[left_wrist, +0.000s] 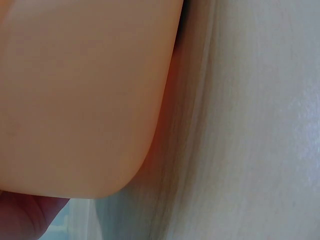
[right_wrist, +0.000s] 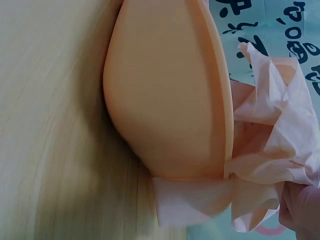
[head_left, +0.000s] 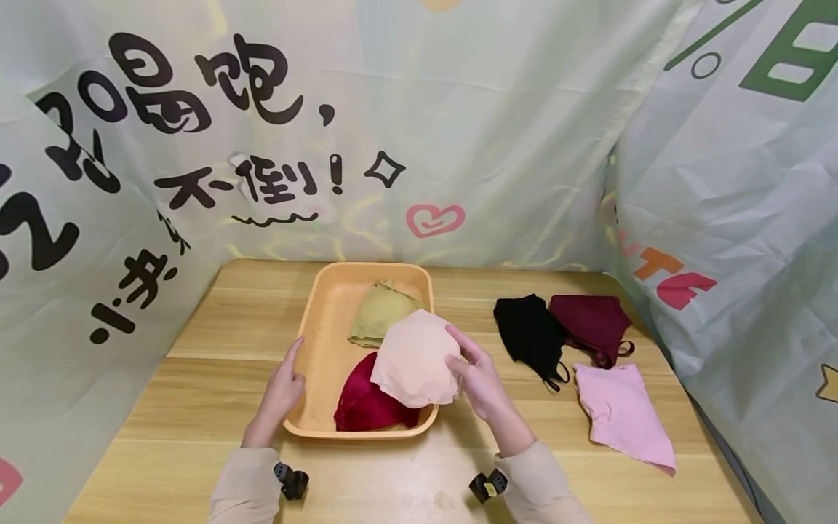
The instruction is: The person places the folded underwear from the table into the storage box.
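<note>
My right hand [head_left: 481, 378] pinches a thin, pale pink garment [head_left: 415, 356] with wavy edges by its right side. It hangs over the right rim of an orange plastic tray [head_left: 317, 313]; in the right wrist view the crumpled pale pink cloth [right_wrist: 275, 125] drapes past the tray wall [right_wrist: 165, 90]. Inside the tray lie a yellow-green folded garment [head_left: 380, 313] and a shiny dark red one [head_left: 366, 400], partly covered by the pink cloth. At the tray's left side my left hand [head_left: 281, 397] grips the rim. Only part of that hand [left_wrist: 25, 215] shows in the left wrist view.
To the right on the wooden table [head_left: 216, 364] lie a black strappy garment [head_left: 529, 335], a maroon strappy garment [head_left: 592, 324] and a pink folded garment [head_left: 625, 415]. A printed cloth curtain [head_left: 511, 145] hangs behind the table and along both sides.
</note>
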A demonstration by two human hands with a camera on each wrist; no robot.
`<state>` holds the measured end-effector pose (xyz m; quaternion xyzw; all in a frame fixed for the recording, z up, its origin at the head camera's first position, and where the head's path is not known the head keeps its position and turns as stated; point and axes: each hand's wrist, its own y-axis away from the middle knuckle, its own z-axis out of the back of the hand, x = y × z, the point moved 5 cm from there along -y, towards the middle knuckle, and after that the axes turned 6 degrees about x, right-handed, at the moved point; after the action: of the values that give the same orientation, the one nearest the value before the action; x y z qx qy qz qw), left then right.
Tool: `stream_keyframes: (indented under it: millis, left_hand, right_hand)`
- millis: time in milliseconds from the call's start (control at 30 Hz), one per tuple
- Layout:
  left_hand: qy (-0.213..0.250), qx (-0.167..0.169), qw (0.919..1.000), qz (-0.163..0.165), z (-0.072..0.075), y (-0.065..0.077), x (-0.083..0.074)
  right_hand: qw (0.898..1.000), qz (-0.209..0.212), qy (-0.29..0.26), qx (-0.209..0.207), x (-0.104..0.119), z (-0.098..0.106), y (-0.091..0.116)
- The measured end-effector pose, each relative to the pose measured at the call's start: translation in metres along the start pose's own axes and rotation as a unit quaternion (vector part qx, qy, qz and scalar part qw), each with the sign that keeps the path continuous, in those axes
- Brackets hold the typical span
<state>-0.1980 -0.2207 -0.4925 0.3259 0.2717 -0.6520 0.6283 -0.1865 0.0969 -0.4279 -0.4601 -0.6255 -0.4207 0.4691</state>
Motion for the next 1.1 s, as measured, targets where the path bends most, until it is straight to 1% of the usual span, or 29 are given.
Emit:
stream_keyframes:
  millis: [167,300,367,500,633,767,833,1100]
  left_hand:
    - [-0.001,0.001,1.0000,0.001,-0.001,0.000,0.001]
    - [-0.004,-0.002,1.0000,-0.002,-0.001,0.000,0.000]
    - [-0.006,-0.004,1.0000,-0.004,0.000,0.001,-0.001]
    - [-0.001,0.002,1.0000,-0.003,0.000,0.000,-0.001]
    - [-0.001,0.000,1.0000,-0.001,0.000,0.000,-0.001]
    - [-0.007,-0.006,0.9999,-0.005,0.001,0.001,-0.003]
    - [-0.006,-0.007,0.9999,-0.006,0.001,0.001,-0.003]
    - [0.003,0.003,1.0000,0.003,0.002,0.001,-0.001]
  right_hand:
    - [1.000,0.000,-0.011,0.023,-0.001,-0.013,-0.002]
    - [0.998,-0.007,-0.025,0.049,-0.006,-0.025,-0.003]
    - [0.998,-0.010,-0.028,0.055,-0.010,-0.030,-0.004]
    - [0.998,-0.004,-0.022,0.062,-0.014,-0.039,-0.006]
    - [0.998,0.006,-0.004,0.069,-0.019,-0.043,-0.008]
    - [0.997,0.005,0.019,0.069,-0.026,-0.043,-0.009]
    - [0.998,0.004,0.029,0.063,-0.029,-0.041,-0.010]
    - [0.997,0.000,0.065,0.040,-0.037,-0.036,-0.014]
